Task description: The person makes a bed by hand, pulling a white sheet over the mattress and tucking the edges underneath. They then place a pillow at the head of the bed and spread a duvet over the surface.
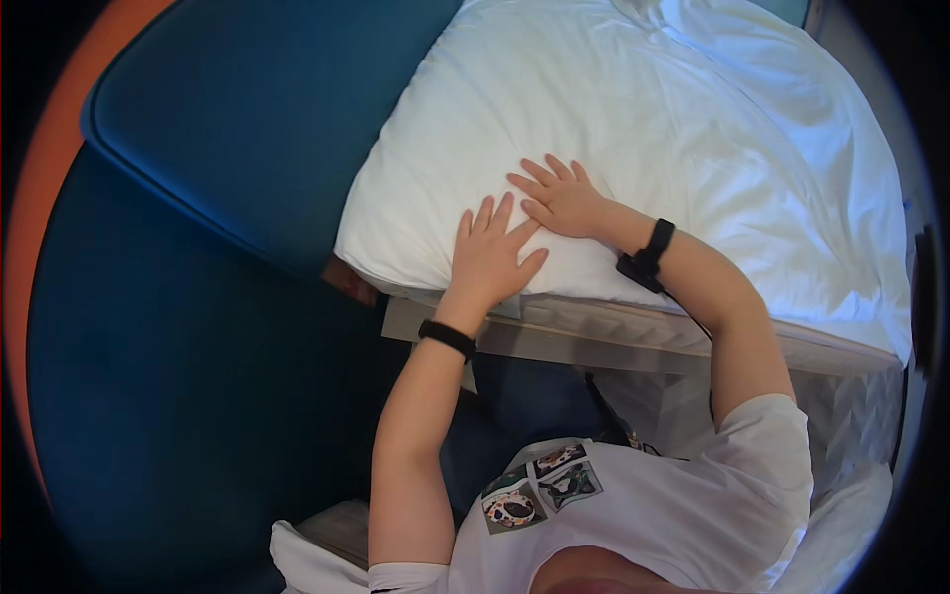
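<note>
A large, puffy white duvet (631, 111) covers the surface before me, its fabric wrinkled towards the right. Flat on its near part rests my left hand (490, 256), fingers spread, with a black band on the wrist. Just up and to the right, my right hand (560, 197) also lies on the duvet with spread fingers, its thumb close to or touching my left index finger. A black strap with a small device (646, 260) is on my right wrist, and a thin cable runs along that forearm. Neither hand grips anything.
Below the duvet's near edge shows a pale mattress or bed side (653, 327) with a light ledge (445, 327). A dark blue padded panel (245, 126) stands at left, beside an orange strip (44, 193). White bedding or cloth (319, 557) lies at bottom left.
</note>
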`<state>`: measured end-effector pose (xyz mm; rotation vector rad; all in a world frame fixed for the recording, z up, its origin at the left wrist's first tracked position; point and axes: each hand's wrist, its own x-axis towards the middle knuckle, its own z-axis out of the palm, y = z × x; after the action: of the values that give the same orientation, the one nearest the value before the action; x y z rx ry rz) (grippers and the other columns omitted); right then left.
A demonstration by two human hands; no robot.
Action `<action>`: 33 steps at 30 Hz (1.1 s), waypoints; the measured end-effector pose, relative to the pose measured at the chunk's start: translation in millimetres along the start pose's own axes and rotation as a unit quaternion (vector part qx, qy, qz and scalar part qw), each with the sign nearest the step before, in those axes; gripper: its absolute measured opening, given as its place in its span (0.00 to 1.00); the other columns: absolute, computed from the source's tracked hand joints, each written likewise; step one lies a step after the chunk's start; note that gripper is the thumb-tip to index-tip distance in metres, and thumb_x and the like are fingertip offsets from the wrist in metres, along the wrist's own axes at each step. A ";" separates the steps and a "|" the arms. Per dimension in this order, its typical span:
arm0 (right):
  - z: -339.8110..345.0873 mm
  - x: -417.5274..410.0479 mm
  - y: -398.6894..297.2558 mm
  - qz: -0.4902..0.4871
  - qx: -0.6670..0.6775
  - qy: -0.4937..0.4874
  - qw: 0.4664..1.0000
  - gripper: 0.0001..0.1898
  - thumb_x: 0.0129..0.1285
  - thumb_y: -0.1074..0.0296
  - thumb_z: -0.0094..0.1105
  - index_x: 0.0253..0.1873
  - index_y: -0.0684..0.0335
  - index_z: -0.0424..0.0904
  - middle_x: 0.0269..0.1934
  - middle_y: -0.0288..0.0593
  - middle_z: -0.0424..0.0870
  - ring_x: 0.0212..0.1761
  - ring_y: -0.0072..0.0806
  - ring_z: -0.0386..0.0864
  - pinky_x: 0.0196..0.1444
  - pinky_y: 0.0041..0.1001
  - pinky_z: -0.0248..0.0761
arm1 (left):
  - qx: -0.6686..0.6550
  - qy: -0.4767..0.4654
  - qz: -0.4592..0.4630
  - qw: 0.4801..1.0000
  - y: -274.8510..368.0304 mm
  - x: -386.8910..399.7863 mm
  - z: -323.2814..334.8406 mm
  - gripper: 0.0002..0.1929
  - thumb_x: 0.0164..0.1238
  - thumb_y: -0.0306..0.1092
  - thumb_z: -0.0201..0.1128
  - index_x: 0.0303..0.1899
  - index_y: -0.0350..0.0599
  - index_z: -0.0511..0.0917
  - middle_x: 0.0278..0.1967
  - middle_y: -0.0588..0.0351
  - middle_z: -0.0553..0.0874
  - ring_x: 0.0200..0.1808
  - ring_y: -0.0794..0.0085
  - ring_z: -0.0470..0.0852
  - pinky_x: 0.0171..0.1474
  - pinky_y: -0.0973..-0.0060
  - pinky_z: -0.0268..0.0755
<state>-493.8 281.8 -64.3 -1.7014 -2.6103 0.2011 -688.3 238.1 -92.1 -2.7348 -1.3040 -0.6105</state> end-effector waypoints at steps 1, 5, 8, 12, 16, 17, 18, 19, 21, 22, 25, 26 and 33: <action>1.8 0.3 3.6 -0.022 -0.003 0.039 0.999 0.29 0.74 0.44 0.34 0.76 0.42 0.53 0.78 0.48 0.47 0.79 0.56 0.40 0.74 0.60 0.35 | -0.004 0.036 -0.007 0.999 -5.2 -7.7 -2.9 0.29 0.64 0.57 0.58 0.63 0.55 0.74 0.69 0.41 0.66 0.72 0.46 0.61 0.71 0.46 0.48; -18.8 -8.0 -0.2 -0.042 0.010 -0.035 0.998 0.33 0.71 0.43 0.42 0.76 0.47 0.52 0.77 0.51 0.48 0.78 0.56 0.45 0.74 0.55 0.43 | 0.075 0.126 -0.242 0.959 -73.0 -52.9 -28.8 0.30 0.66 0.51 0.59 0.63 0.39 0.72 0.68 0.34 0.66 0.71 0.43 0.62 0.71 0.55 0.53; -28.6 -15.7 -38.4 -0.045 -0.038 -0.053 0.997 0.37 0.65 0.45 0.53 0.75 0.52 0.54 0.75 0.55 0.53 0.75 0.54 0.53 0.72 0.47 0.53 | 0.021 0.257 -0.383 0.887 -102.1 -74.2 -28.4 0.29 0.66 0.47 0.62 0.59 0.32 0.73 0.63 0.29 0.70 0.65 0.45 0.69 0.66 0.60 0.63; 10.8 -43.3 -108.7 -0.151 -0.068 0.068 0.984 0.38 0.63 0.45 0.56 0.74 0.51 0.56 0.74 0.48 0.56 0.73 0.58 0.55 0.67 0.59 0.54 | -0.446 0.336 -0.523 0.644 -140.0 -72.9 -26.4 0.27 0.65 0.42 0.64 0.53 0.22 0.74 0.53 0.34 0.79 0.52 0.55 0.81 0.56 0.68 0.73; 47.4 -38.4 -139.2 -0.136 -0.138 0.174 0.965 0.34 0.62 0.57 0.58 0.73 0.50 0.59 0.73 0.42 0.59 0.71 0.60 0.57 0.64 0.64 0.55 | -0.582 0.388 -0.495 0.515 -162.0 -66.1 -17.4 0.24 0.64 0.37 0.65 0.49 0.20 0.75 0.48 0.40 0.82 0.45 0.60 0.83 0.49 0.71 0.76; 53.2 -34.9 -140.0 -0.137 -0.166 0.202 0.955 0.33 0.62 0.62 0.58 0.73 0.51 0.61 0.72 0.41 0.60 0.71 0.59 0.58 0.63 0.64 0.56 | -0.620 0.411 -0.475 0.471 -167.8 -66.1 -16.7 0.22 0.63 0.34 0.65 0.48 0.20 0.76 0.48 0.41 0.83 0.45 0.61 0.83 0.48 0.70 0.76; 56.5 -32.7 -140.2 -0.142 -0.167 0.203 0.954 0.33 0.62 0.62 0.58 0.73 0.51 0.61 0.72 0.41 0.60 0.71 0.59 0.58 0.63 0.64 0.56 | -0.658 0.433 -0.446 0.425 -172.8 -67.4 -17.5 0.20 0.62 0.32 0.66 0.47 0.20 0.77 0.48 0.41 0.83 0.45 0.61 0.84 0.46 0.70 0.77; 60.1 -29.9 -138.8 -0.141 -0.158 0.201 0.957 0.33 0.61 0.64 0.57 0.72 0.52 0.62 0.72 0.41 0.61 0.70 0.59 0.59 0.63 0.64 0.56 | -0.651 0.436 -0.457 0.420 -177.6 -69.0 -15.3 0.20 0.62 0.32 0.66 0.47 0.20 0.77 0.48 0.41 0.83 0.45 0.61 0.84 0.46 0.70 0.77; 63.1 -27.0 -138.6 -0.142 -0.153 0.202 0.957 0.32 0.61 0.66 0.57 0.72 0.53 0.63 0.71 0.41 0.62 0.70 0.58 0.60 0.63 0.63 0.57 | -0.616 0.392 -0.510 0.455 -188.1 -71.3 -16.0 0.19 0.61 0.29 0.65 0.48 0.21 0.77 0.47 0.41 0.83 0.46 0.61 0.83 0.45 0.69 0.77; 62.7 -27.1 -139.5 -0.141 -0.151 0.206 0.956 0.32 0.61 0.65 0.57 0.71 0.53 0.63 0.71 0.40 0.63 0.69 0.57 0.61 0.63 0.63 0.57 | -0.672 0.369 -0.498 0.405 -190.3 -72.7 -14.3 0.18 0.62 0.28 0.65 0.48 0.21 0.77 0.47 0.42 0.83 0.46 0.60 0.83 0.47 0.69 0.76; 57.9 -28.7 -143.8 -0.142 -0.152 0.212 0.955 0.32 0.61 0.64 0.59 0.71 0.54 0.64 0.71 0.40 0.64 0.69 0.55 0.63 0.64 0.60 0.58 | -0.633 0.405 -0.517 0.411 -192.6 -75.5 -6.4 0.16 0.64 0.28 0.65 0.48 0.22 0.78 0.46 0.42 0.84 0.44 0.60 0.83 0.48 0.69 0.75; 53.8 -27.9 -146.0 -0.137 -0.155 0.195 0.959 0.32 0.60 0.63 0.60 0.71 0.54 0.64 0.71 0.41 0.64 0.69 0.55 0.63 0.65 0.57 0.59 | -0.615 0.407 -0.507 0.446 -191.2 -74.8 -3.2 0.15 0.66 0.29 0.64 0.47 0.24 0.78 0.46 0.42 0.84 0.44 0.61 0.83 0.49 0.69 0.74; 19.9 15.1 -164.9 -0.216 -0.042 0.158 0.963 0.40 0.55 0.56 0.68 0.73 0.46 0.59 0.73 0.43 0.59 0.69 0.54 0.63 0.66 0.45 0.61 | -0.664 0.461 -0.391 0.440 -185.1 -83.5 1.8 0.14 0.69 0.29 0.59 0.51 0.29 0.76 0.49 0.45 0.83 0.49 0.61 0.82 0.53 0.66 0.74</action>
<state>-651.7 228.0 -65.4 -1.0288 -2.6809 -0.1779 -875.0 295.9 -147.2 -0.6898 -1.7921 -3.6164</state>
